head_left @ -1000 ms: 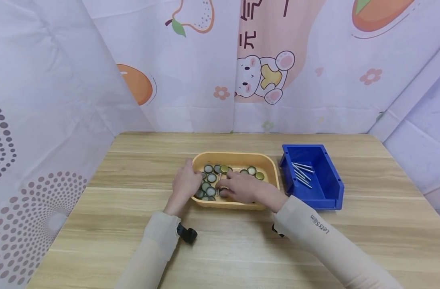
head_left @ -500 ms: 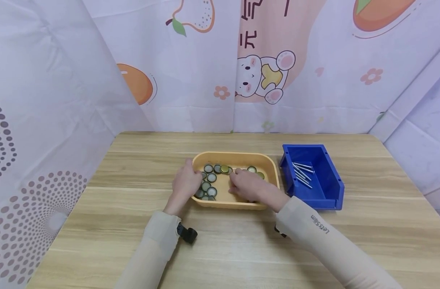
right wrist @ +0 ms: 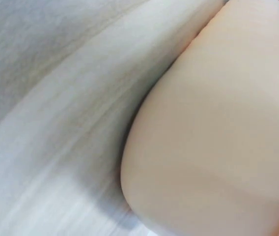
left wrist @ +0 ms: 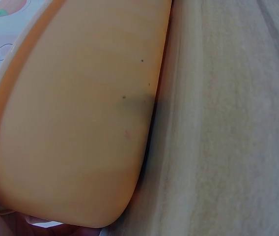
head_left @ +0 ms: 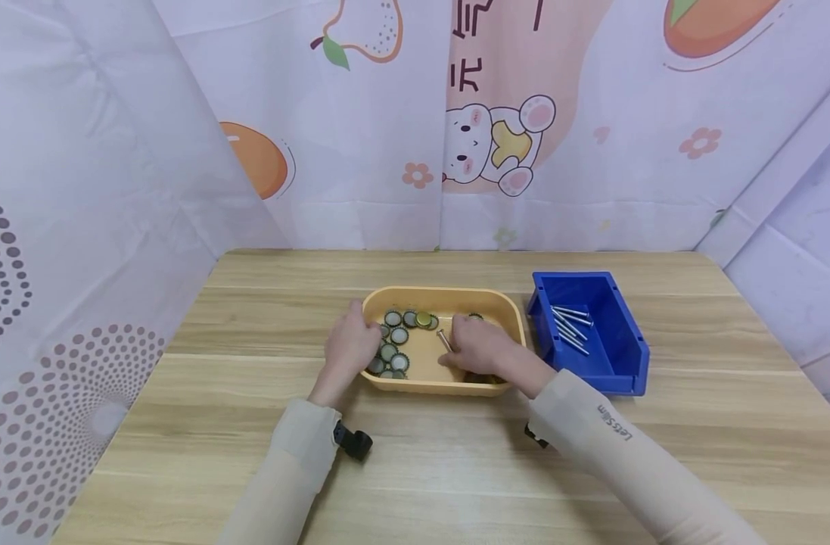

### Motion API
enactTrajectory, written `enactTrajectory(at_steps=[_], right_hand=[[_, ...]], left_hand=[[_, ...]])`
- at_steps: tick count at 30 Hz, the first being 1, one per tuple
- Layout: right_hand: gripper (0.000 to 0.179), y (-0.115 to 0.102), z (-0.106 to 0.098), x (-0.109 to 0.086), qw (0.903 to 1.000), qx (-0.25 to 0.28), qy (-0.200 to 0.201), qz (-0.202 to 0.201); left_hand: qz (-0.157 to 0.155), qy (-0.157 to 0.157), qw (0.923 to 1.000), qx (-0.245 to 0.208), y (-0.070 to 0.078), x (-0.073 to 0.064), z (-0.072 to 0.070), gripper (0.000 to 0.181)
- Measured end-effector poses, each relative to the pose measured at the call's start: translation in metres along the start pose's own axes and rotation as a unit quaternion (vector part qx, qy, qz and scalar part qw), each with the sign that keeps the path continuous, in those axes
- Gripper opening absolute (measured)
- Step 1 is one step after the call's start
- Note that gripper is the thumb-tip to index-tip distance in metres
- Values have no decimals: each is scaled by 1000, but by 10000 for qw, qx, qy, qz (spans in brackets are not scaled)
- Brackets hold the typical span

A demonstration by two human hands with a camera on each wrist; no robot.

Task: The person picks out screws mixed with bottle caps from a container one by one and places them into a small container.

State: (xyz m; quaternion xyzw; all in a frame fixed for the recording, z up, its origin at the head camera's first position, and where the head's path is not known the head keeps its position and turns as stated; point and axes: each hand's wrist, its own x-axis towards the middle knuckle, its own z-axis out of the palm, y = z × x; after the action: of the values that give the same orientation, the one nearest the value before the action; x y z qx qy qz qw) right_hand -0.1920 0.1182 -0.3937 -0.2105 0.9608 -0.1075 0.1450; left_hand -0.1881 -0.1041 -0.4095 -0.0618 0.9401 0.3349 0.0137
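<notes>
In the head view, my left hand [head_left: 350,342] grips the left rim of a shallow orange plastic tray [head_left: 424,383]. My right hand [head_left: 484,346] is inside the tray's right half, fingers curled downward. A silver screw [head_left: 445,341] sticks out at a slant between its thumb and index finger, head toward the upper left. Bottle caps [head_left: 399,335] lie along the tray's left and back, and a gold one [head_left: 423,319] sits among them. More caps are partly hidden under the right hand. Both wrist views show mainly the tray's outer wall [left wrist: 75,113].
A blue open-front bin [head_left: 608,341] stands just right of the tray, with several long silver screws [head_left: 570,325] inside. Both stand on a wood-grain table [head_left: 415,469]. A printed curtain [head_left: 360,174] hangs behind the table.
The right hand has moved to the right inside the tray, taking the screw along from the tray's middle. Some caps have shifted rightward beneath it. The left hand has stayed at the rim.
</notes>
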Motion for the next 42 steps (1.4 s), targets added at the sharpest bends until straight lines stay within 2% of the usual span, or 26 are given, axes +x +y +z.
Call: enactTrajectory(at_steps=[3,8,11,15,19,26,29,36,42], right_hand=[[31,1,-1,-1,9997,-204,6,-143],[9,0,3,-2,9975,-663,110,-230],[13,-1,6,-2,9965,-809,160,-109],[20,-1,8,-2,9972,-671,316,-36],[26,2,9,-3,9968,-626,454,-216],[12,6,10,-2,9943,-651,638,-561],[15,7,9,0,9926,-688,768,-649],[10,8,2,-1,9926,-913,669,-446],[11,9,-2,-3,9963,-582,530,-356]], left_hand=[[20,7,10000,1,0,0,0,42],[3,1,10000,-24,1,-1,0,42],[-20,-6,10000,-37,2,-1,0,42],[-42,-28,10000,-21,1,-2,0,41],[-59,-51,10000,-14,1,-1,0,42],[-35,-41,10000,6,0,0,0,42],[-37,-44,10000,-2,0,0,0,41],[-48,-49,10000,-32,1,0,0,41],[-48,-28,10000,-17,1,-1,-1,40]])
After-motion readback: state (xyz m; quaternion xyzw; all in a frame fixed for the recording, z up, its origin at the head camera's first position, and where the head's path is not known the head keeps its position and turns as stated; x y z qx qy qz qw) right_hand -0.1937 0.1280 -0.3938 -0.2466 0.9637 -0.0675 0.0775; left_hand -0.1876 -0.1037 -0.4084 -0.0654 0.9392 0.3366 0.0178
